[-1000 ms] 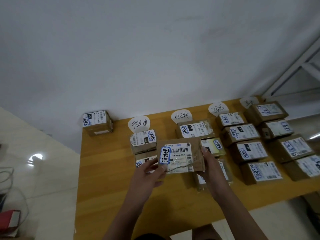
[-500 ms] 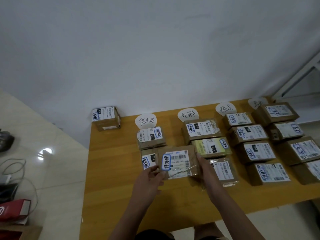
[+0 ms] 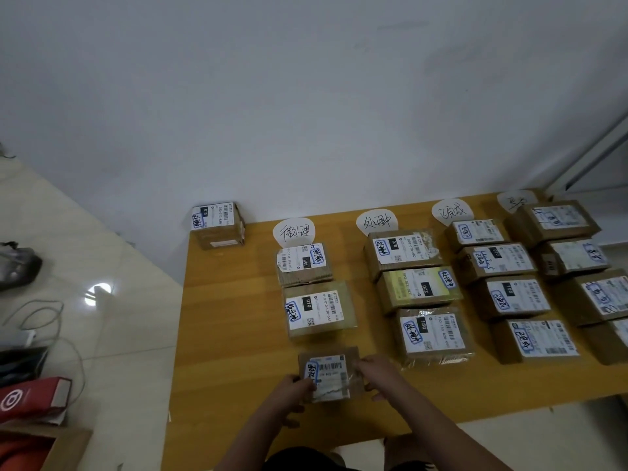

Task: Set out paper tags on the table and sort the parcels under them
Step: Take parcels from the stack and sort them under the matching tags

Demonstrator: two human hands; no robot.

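Note:
A small brown parcel (image 3: 331, 373) with a white barcode label and a blue-edged sticker lies flat on the wooden table (image 3: 231, 334), third in the leftmost column. My left hand (image 3: 292, 392) grips its left edge and my right hand (image 3: 380, 375) its right edge. Above it in that column lie two parcels (image 3: 317, 312) (image 3: 304, 263) under a handwritten paper tag (image 3: 294, 231). Three more tags (image 3: 376, 222) (image 3: 452, 211) (image 3: 516, 199) head columns of parcels to the right.
A lone parcel (image 3: 217, 224) stands at the table's far left corner by the white wall. On the tiled floor to the left lie a cable (image 3: 37, 317), a red package (image 3: 32, 397) and a cardboard box (image 3: 44, 450). A window frame stands at the right.
Both hands have brought the parcel down from in front of the columns and set it on the table below the second parcel of the left column. The view has tilted downward.

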